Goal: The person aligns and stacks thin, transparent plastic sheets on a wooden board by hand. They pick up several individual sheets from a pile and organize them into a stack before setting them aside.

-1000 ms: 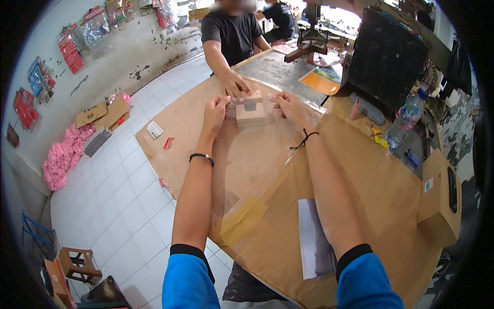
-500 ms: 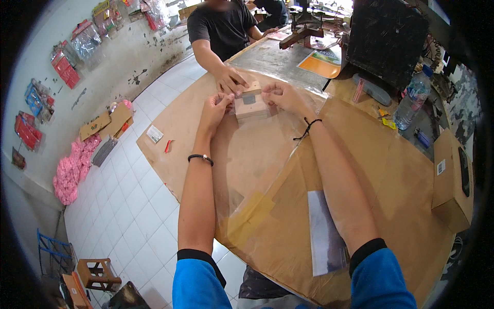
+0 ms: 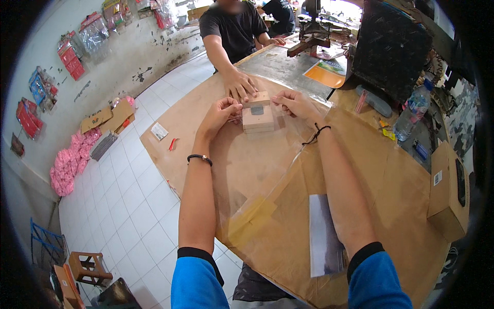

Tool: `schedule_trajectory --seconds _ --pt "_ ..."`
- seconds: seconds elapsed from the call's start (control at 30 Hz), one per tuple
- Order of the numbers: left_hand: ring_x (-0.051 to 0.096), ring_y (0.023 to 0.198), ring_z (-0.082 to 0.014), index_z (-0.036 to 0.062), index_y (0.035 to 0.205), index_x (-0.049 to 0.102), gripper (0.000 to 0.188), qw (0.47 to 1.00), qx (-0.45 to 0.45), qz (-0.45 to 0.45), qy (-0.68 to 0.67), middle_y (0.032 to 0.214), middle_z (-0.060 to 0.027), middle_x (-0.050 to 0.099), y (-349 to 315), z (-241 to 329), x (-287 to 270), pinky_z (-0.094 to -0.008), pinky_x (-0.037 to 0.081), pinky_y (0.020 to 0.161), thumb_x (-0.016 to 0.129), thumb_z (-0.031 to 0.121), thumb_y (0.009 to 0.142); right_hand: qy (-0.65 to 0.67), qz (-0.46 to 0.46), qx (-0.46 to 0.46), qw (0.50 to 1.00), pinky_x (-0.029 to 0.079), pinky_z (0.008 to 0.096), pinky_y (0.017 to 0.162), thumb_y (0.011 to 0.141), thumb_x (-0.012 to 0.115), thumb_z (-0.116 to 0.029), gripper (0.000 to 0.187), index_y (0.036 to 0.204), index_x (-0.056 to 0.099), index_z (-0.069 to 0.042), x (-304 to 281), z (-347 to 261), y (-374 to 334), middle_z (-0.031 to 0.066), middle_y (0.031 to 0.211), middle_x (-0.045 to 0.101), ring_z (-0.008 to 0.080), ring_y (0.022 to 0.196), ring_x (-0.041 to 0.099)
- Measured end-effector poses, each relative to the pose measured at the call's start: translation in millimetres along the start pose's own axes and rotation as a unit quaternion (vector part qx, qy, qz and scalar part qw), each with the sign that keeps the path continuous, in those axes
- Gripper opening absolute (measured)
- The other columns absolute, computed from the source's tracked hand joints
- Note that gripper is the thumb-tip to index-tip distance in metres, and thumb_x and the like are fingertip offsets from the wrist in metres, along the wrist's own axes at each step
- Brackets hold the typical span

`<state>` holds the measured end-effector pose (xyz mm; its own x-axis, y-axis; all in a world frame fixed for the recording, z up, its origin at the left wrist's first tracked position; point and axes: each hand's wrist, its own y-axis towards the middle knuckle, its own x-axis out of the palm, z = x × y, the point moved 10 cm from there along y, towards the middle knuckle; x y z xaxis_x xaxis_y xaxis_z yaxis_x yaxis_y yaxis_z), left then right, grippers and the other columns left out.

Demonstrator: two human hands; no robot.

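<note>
A pale wooden block (image 3: 258, 121) stands on the brown covered table, with a small grey patch (image 3: 257, 110) in its middle and a raised wooden piece (image 3: 259, 97) at its far side. Just left of the block, my left hand (image 3: 220, 116) is closed in a pinch; a thin, clear-looking bit shows at its fingertips. On the other side my right hand (image 3: 297, 104) pinches too, its fingertips close to the block. What either hand holds is too small to name. Across the table, a co-worker's hand (image 3: 239, 85) reaches the raised piece with fingers spread.
A printed sheet (image 3: 324, 237) lies under my right forearm. At the right are a cardboard box (image 3: 446, 193), a water bottle (image 3: 413, 110) and a grey stapler-like tool (image 3: 380, 105). A small red item (image 3: 173, 144) and a white packet (image 3: 159, 131) lie left. A metal machine (image 3: 312, 36) stands beyond.
The view has shifted slightly, moving the scene within the picture. The co-worker's fingers have gone from curled to more spread at the raised piece. Both my hands stay pinched beside the block.
</note>
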<state>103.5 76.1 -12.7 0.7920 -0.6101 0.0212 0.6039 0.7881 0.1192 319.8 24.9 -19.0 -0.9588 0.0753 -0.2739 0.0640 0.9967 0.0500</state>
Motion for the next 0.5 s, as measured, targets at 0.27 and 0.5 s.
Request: schedule_trajectory --seconds 0.27,0.5 --pt "0.059 0.064 -0.007 0.0066 0.095 0.059 0.011 0.989 -0.081 -0.108 0.052 0.079 -0.001 0.063 -21 2 9 -0.0217 0.047 0.058 0.067 0.015 0.096 0.046 -0.21 0.081 0.973 0.04 0.0157 0.049 0.094 0.07 -0.027 0.022 0.104 0.065 -0.009 27 -7 -32 -0.0075 0.076 0.058 -0.0005 0.058 0.052" --pt "0.059 0.061 -0.0087 0.0071 0.096 0.057 0.014 0.97 -0.154 -0.179 0.051 0.075 0.001 0.061 -29 -8 22 -0.0228 0.047 0.055 0.068 0.015 0.096 0.061 -0.279 0.124 0.95 0.045 0.0167 0.049 0.094 0.07 -0.02 0.018 0.104 0.063 -0.007 35 4 -37 -0.0041 0.079 0.062 0.0017 0.059 0.055"
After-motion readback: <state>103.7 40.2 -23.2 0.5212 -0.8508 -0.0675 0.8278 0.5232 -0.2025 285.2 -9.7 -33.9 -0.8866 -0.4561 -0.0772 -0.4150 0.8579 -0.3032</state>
